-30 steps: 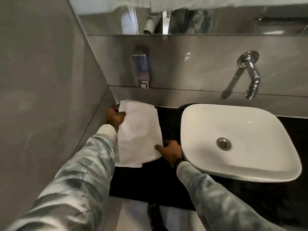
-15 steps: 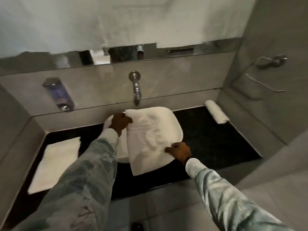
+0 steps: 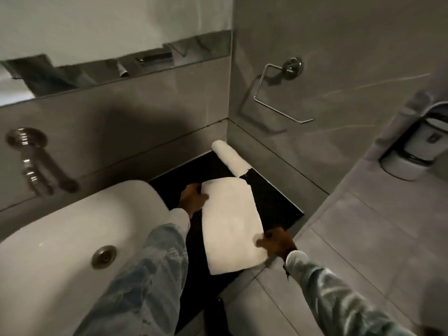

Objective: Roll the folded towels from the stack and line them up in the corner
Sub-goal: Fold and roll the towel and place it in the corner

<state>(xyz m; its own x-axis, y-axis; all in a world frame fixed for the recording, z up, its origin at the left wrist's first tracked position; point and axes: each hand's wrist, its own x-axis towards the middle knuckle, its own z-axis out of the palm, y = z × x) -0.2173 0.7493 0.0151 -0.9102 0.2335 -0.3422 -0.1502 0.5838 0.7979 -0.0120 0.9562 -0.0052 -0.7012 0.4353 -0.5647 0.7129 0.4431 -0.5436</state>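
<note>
Both hands hold 1 folded white towel (image 3: 230, 221) flat over the black counter (image 3: 274, 200) right of the white sink (image 3: 72, 229): the left hand (image 3: 192, 198) pinches its far left corner, and the right hand (image 3: 276, 242) grips its near right edge with fingers curled. 1 rolled towel (image 3: 229, 157) already lies in the far corner against the right wall, just beyond the held towel.

No text, label, brand, number or sign can be read. A small dark mark is seen on the wall dispenser (image 3: 423, 141), right of the towel ring (image 3: 281, 93), but it is too blurred to be made out.
</note>
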